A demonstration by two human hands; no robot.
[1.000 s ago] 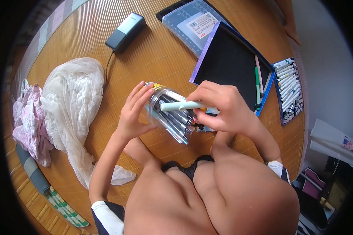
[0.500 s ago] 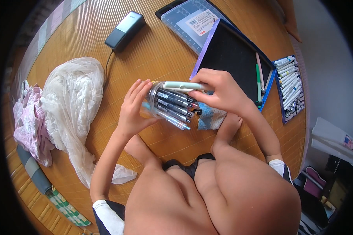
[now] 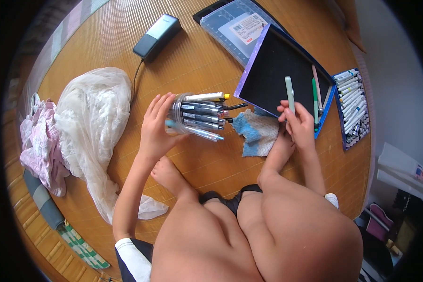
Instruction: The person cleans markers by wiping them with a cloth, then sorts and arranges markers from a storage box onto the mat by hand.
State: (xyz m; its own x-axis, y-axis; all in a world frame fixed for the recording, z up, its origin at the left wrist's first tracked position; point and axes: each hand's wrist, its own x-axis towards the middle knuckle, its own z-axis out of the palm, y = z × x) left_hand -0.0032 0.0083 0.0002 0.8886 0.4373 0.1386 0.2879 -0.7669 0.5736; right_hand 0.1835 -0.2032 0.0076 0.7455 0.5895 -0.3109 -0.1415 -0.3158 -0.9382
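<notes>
Jar, round and clear, is gripped by the left hand; the right hand pinches a smooth pale-green pen.

Glossy, softly lit bamboo mat beneath me, slatted wood to my left, pale grey surface to my right

Pale green pen, black-lined tray (purple-edged); blue-and-white cloth
</notes>
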